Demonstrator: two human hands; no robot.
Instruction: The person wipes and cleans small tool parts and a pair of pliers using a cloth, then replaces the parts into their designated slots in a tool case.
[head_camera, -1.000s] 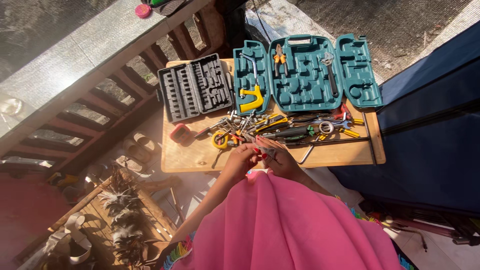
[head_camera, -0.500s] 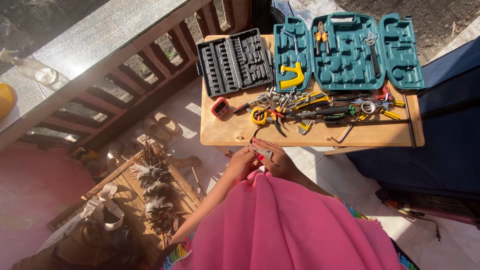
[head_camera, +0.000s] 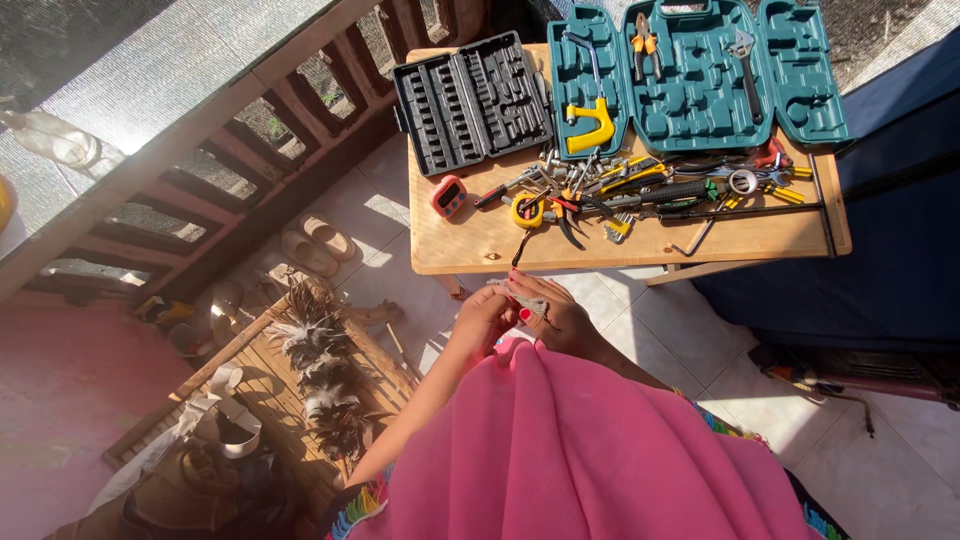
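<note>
My left hand (head_camera: 484, 320) and my right hand (head_camera: 562, 318) are together just in front of the near edge of the wooden table (head_camera: 470, 250). Both hands pinch a small grey piece (head_camera: 530, 303) between their fingers; its shape is too small to make out. A pink cloth (head_camera: 600, 450) covers my lap and my right forearm. On the table lie a heap of hand tools (head_camera: 640, 190), a yellow tape measure (head_camera: 527, 210) and a small red gadget (head_camera: 449, 195).
An open teal tool case (head_camera: 700, 90) and an open black socket case (head_camera: 470, 95) stand at the table's far side. A wooden railing (head_camera: 230, 170) runs along the left. Sandals (head_camera: 315, 245) and a feather duster (head_camera: 320, 370) are below left, a dark blue seat (head_camera: 860, 270) at the right.
My hands have drawn back from over the table's tools to just off its near edge, still held together. The view has shifted, so the table sits higher in the picture.
</note>
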